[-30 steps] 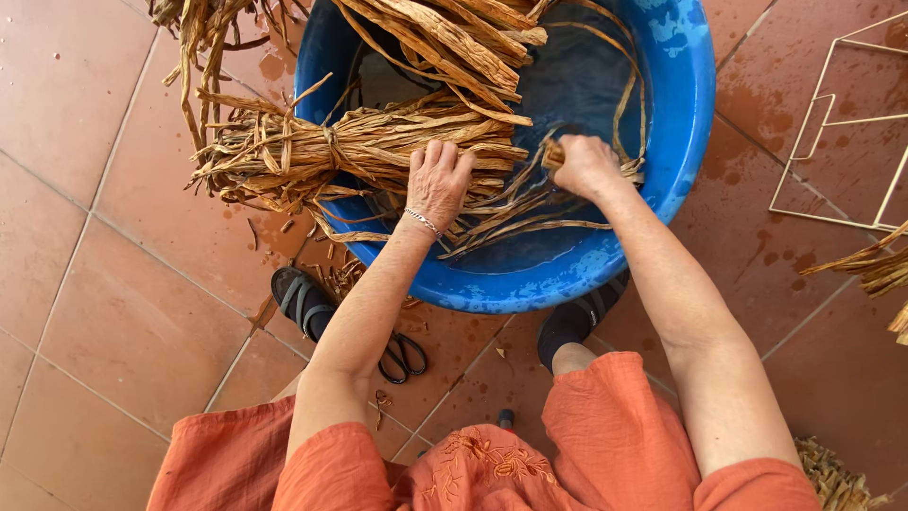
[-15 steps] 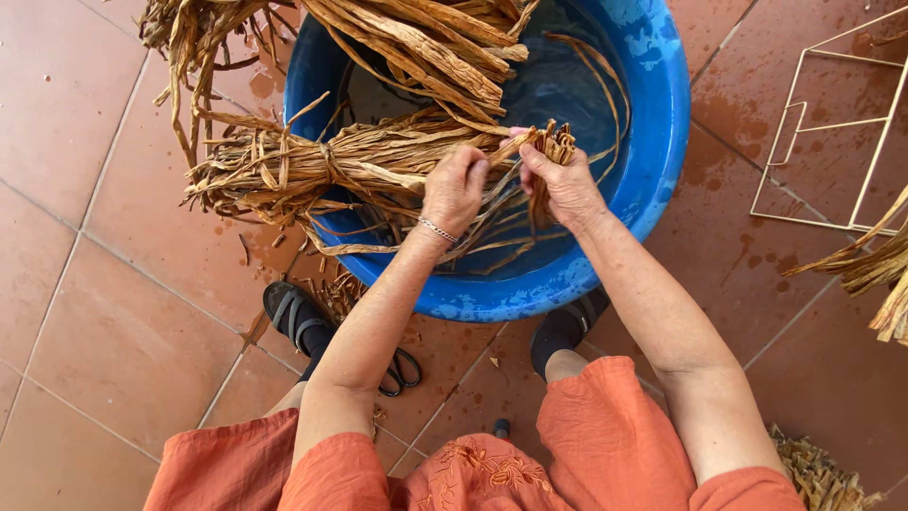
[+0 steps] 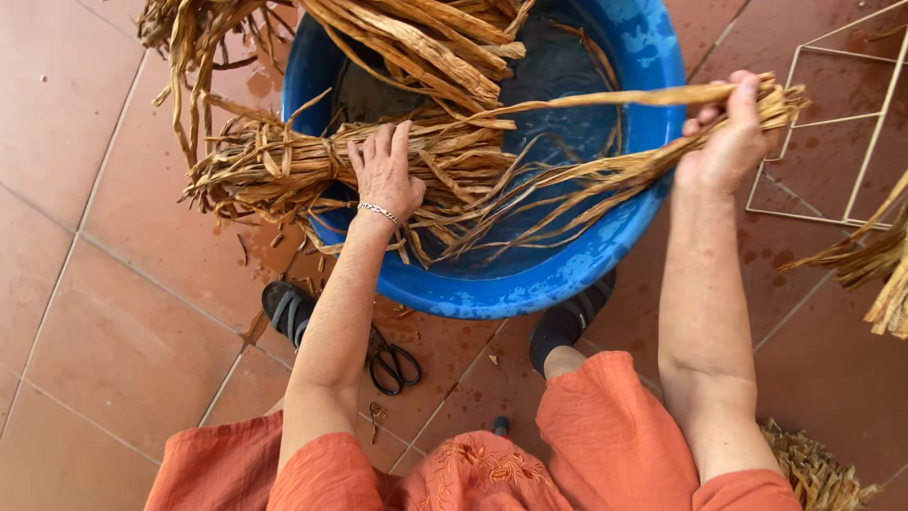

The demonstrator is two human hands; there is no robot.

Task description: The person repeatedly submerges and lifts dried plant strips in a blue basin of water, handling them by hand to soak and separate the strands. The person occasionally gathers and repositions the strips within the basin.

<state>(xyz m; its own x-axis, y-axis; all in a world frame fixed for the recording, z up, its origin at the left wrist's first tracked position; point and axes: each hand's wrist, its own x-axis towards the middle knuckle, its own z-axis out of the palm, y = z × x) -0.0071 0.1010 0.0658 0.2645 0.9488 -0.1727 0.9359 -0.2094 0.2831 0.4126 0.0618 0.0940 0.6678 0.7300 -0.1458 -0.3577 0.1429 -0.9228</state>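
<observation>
The floor (image 3: pixel 104 322) is laid with large terracotta tiles with pale grout lines, wet and stained in patches near the upper right of the frame. No packages, labels or signs show. A round blue tub (image 3: pixel 530 284) fills the upper middle of the frame, its rim speckled and its dark inside holding a little water with a few loose strands. Across its left rim lies a tied bundle (image 3: pixel 284 166) of dry tan leaves, its splayed end hanging out over the tiles, and a second sheaf (image 3: pixel 416 43) slants in from the top edge. The left hand (image 3: pixel 386 175) lies flat, fingers spread, pressing on the bundle over the tub. The right hand (image 3: pixel 724 142) is clenched around several long strips (image 3: pixel 605 170), drawn out taut from the bundle past the tub's right rim. A white wire frame (image 3: pixel 818 123) lies on the floor at the upper right, with more dry leaves (image 3: pixel 875 265) at the right edge and a heap (image 3: pixel 813 468) at the lower right. Black scissors (image 3: pixel 390 364) lie on the tiles below the tub, between two dark sandals (image 3: pixel 287 310). Orange cloth (image 3: pixel 605 445) covers the knees at the bottom.
</observation>
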